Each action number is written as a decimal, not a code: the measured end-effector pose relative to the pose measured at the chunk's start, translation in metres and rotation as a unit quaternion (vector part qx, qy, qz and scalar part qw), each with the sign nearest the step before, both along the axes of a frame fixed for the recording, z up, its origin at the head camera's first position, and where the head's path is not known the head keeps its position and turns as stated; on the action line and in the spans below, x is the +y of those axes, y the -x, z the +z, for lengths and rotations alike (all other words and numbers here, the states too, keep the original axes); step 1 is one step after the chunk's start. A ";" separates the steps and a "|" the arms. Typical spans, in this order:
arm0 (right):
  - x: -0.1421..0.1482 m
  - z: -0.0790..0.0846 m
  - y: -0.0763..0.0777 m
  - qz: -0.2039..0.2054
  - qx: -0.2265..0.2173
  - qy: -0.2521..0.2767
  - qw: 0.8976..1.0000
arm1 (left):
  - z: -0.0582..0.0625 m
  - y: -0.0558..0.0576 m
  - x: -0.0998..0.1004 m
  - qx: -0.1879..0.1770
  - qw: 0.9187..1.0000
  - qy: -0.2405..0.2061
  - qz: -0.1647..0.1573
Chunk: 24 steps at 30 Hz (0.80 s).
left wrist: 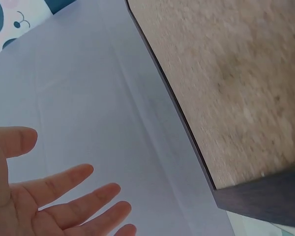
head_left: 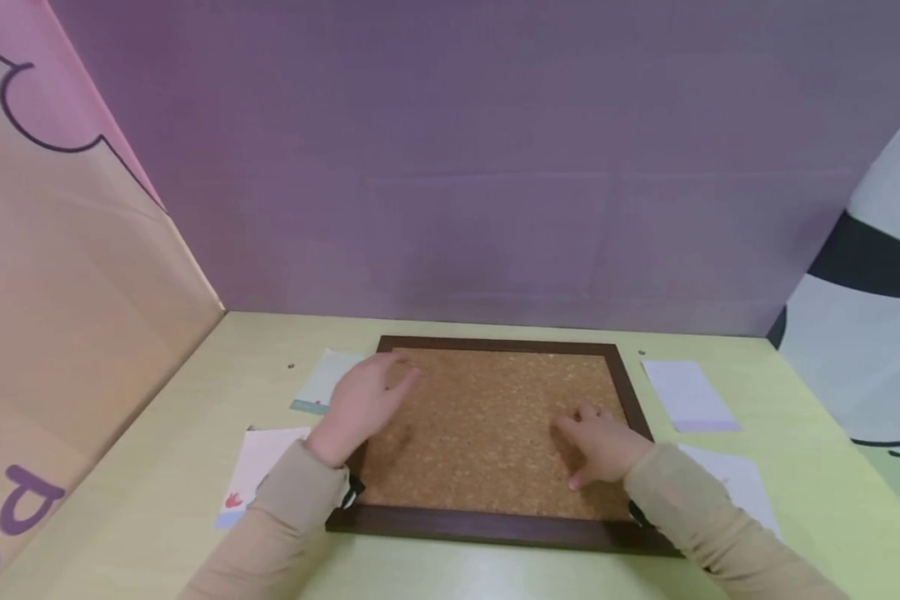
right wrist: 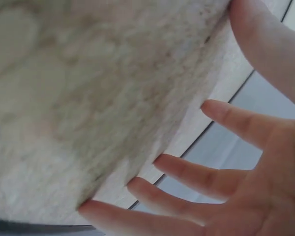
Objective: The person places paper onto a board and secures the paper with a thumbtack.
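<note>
Head cam: corkboard point(head_left: 487, 429) lies flat on the table point(head_left: 420, 571) below both my hands, long side looks left-to-right. Left hand point(head_left: 363, 402) is empty, fingers loose, over the board's left side. Right hand point(head_left: 603, 446) is nearer tbh, fingers spread, gripping nothing, tips touching toward the board's right edge. Paper cards point(head_left: 693, 396) flank the board.

A: so what's around the corkboard point(head_left: 495, 429)?
B: it's on the worktop point(head_left: 450, 575). back-left card point(head_left: 328, 379) and front-left card point(head_left: 260, 456) left of it, back-right card point(head_left: 690, 396) and front-right card point(head_left: 744, 483) right of it
A: anything behind it?
B: yeah, a wall point(head_left: 495, 192). also some little thing point(head_left: 642, 352) just right of its back right corner
</note>
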State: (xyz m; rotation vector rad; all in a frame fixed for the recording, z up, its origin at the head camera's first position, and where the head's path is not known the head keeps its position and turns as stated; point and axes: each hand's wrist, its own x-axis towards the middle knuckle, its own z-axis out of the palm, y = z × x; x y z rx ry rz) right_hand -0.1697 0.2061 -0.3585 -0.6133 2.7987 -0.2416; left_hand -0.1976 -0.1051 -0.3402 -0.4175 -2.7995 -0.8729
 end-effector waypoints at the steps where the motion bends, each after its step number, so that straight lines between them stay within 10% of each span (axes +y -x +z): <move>1: 0.000 0.000 0.000 0.001 0.000 0.001 1.000 | 0.000 0.001 -0.001 -0.003 1.000 -0.002 0.000; 24: 0.003 -0.006 0.000 0.016 0.014 -0.002 1.000 | -0.020 0.026 -0.037 -0.103 0.995 0.005 0.005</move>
